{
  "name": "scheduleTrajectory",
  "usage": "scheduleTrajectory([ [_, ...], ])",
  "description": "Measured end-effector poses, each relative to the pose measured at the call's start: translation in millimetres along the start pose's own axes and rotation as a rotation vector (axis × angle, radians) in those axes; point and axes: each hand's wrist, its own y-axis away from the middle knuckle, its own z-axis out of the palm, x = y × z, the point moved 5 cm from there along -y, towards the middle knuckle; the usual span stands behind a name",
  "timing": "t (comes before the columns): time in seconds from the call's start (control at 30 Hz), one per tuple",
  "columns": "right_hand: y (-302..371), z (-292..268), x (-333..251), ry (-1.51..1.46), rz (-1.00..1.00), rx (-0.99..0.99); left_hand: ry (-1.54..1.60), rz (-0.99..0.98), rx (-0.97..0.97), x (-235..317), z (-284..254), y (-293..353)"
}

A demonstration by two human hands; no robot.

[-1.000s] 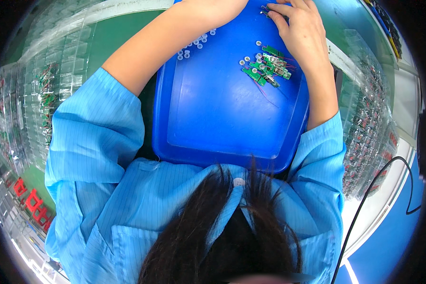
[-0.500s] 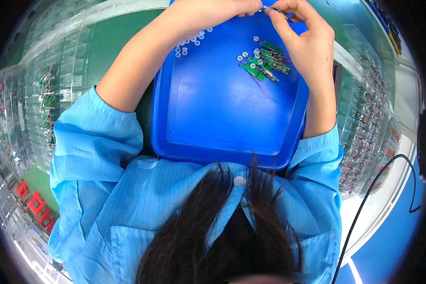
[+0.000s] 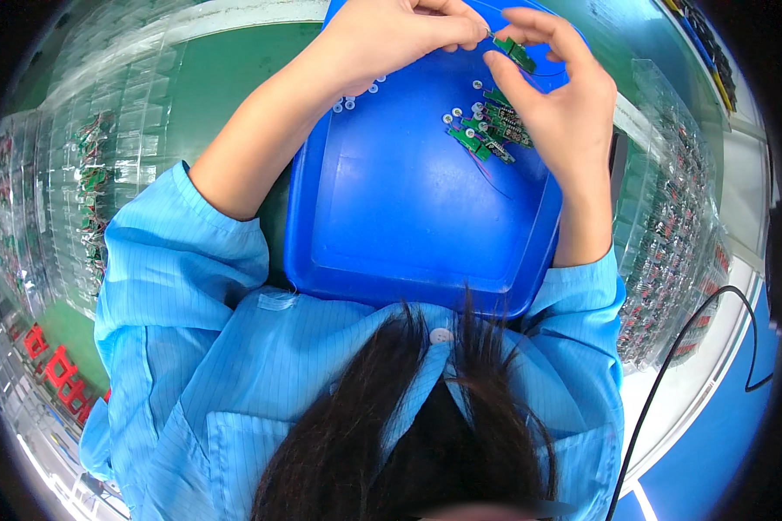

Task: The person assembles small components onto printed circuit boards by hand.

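The left hand [image 3: 400, 36] pinches near one end of a green circuit board [image 3: 516, 55], which sits between the spread thumb and fingers of the right hand [image 3: 566, 89] and seems unfinished; piled boards [image 3: 504, 124] below the right hand look done, loose white rings [image 3: 350, 105] below the left unused.

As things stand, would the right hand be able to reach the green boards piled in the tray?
Probably yes: the right hand is close beside the piled green boards, and nothing visible blocks its way.
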Motion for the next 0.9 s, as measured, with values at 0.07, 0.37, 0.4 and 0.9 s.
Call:
scheduleTrajectory([
  [0.07, 3.7, 10.8, 27.3, -0.457, 0.347, -0.184, -0.046, 0.109, 0.067, 11.1, 5.6, 7.5],
  [0.37, 15.2, 24.4, 55.4, -0.79, 0.54, -0.272, -0.704, 0.385, 0.242, 32.6, 21.0, 23.4],
  [0.4, 16.3, 24.8, 55.4, -0.789, 0.538, -0.27, -0.652, 0.32, 0.212, 31.9, 22.0, 23.7],
  [0.9, -4.0, -9.2, 7.4, -0.402, 0.322, -0.018, 0.066, 0.058, 0.049, 5.0, 13.2, 8.0],
])
